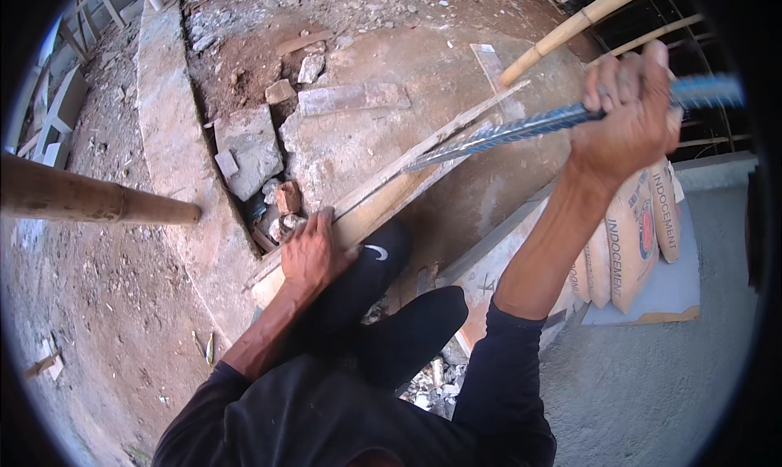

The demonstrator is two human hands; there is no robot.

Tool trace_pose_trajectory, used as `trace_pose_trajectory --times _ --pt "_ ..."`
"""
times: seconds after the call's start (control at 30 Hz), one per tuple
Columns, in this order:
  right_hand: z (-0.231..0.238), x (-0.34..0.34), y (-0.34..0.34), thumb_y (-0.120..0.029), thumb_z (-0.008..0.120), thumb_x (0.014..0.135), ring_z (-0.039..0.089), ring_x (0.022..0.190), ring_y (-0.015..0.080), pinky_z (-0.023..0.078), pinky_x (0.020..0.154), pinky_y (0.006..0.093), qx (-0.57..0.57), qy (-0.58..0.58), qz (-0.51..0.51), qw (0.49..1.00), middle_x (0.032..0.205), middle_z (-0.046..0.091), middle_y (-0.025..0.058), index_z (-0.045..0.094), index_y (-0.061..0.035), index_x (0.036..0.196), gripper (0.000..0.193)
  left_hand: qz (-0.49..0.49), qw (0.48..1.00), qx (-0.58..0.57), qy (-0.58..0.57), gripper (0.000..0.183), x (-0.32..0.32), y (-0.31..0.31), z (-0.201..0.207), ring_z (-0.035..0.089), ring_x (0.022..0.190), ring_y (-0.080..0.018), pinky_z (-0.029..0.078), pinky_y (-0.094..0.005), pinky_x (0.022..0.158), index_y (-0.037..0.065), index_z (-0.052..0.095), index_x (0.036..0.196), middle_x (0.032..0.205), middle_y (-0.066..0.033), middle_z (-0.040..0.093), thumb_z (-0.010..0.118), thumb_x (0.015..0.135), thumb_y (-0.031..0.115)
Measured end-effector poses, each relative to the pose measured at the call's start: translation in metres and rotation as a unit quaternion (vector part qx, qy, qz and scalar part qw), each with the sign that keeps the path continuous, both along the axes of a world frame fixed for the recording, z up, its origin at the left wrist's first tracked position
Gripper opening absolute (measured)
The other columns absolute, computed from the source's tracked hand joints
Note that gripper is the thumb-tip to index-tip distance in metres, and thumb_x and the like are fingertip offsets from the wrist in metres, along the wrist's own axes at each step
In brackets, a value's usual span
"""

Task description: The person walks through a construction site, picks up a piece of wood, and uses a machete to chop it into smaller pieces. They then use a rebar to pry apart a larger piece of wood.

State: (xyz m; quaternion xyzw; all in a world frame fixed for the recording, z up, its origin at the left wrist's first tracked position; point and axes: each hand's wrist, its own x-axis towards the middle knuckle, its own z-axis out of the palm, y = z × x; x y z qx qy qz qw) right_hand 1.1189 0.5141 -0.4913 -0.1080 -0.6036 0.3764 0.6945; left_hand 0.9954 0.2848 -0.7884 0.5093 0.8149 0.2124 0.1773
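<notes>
My right hand, raised at the upper right, is closed around a blue-tinged ribbed steel rebar, which looks like more than one length side by side. Its lower end meets a long wooden beam that slants across in front of me. My left hand grips the beam near its near end, fingers over the top and thumb along the side. A thin dark rod or line runs along the beam's top from that hand toward the rebar. Motion blurs the right fingers and the rebar's far end.
Filled cement bags lean at the right on a grey sheet. Bamboo poles jut in from the left and upper right. Broken concrete, a brick piece and a flat slab lie beyond the beam. My bent knees are below it.
</notes>
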Motion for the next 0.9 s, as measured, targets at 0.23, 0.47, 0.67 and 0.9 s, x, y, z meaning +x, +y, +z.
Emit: trace_pose_trajectory --times 0.23,0.47,0.67,0.9 --pt "-0.048 0.114 -0.033 -0.023 0.041 0.11 0.033 0.045 0.0063 0.035 0.044 0.0233 0.004 0.064 0.055 0.996 0.057 0.03 -0.0029 0.032 -0.0199 0.066 0.045 -0.044 0.998 -0.053 0.003 0.092 -0.03 0.028 0.015 0.068 0.106 -0.0416 0.055 -0.0501 0.088 0.008 0.05 0.139 0.127 -0.0215 0.065 0.085 0.07 0.058" --pt "-0.131 0.199 -0.085 -0.024 0.045 0.106 0.036 0.045 0.0099 0.039 0.046 0.0282 -0.025 0.177 -0.002 0.984 0.058 0.033 -0.0016 0.033 -0.0192 0.062 0.046 -0.022 0.995 -0.102 -0.001 0.093 -0.036 0.029 0.009 0.068 0.111 -0.0389 0.055 -0.048 0.092 0.01 0.05 0.14 0.129 -0.0205 0.066 0.085 0.069 0.059" --pt "-0.185 0.202 -0.09 -0.021 0.048 0.102 0.036 0.043 0.0115 0.038 0.044 0.0291 -0.134 0.278 -0.104 0.946 0.055 0.033 -0.0014 0.032 -0.0192 0.061 0.044 0.015 0.997 -0.077 0.005 0.094 -0.046 0.031 0.007 0.069 0.106 -0.0413 0.056 -0.0504 0.089 0.006 0.047 0.141 0.125 -0.021 0.067 0.083 0.07 0.057" --pt "-0.058 0.16 -0.051 -0.019 0.048 0.104 0.028 0.04 0.0104 0.033 0.042 0.0263 -0.103 0.122 -0.119 0.98 0.055 0.026 -0.0029 0.033 -0.0197 0.065 0.042 -0.027 0.997 -0.071 0.019 0.097 -0.021 0.032 0.004 0.066 0.113 -0.0395 0.055 -0.0486 0.093 0.009 0.043 0.144 0.127 -0.0199 0.065 0.085 0.07 0.055"
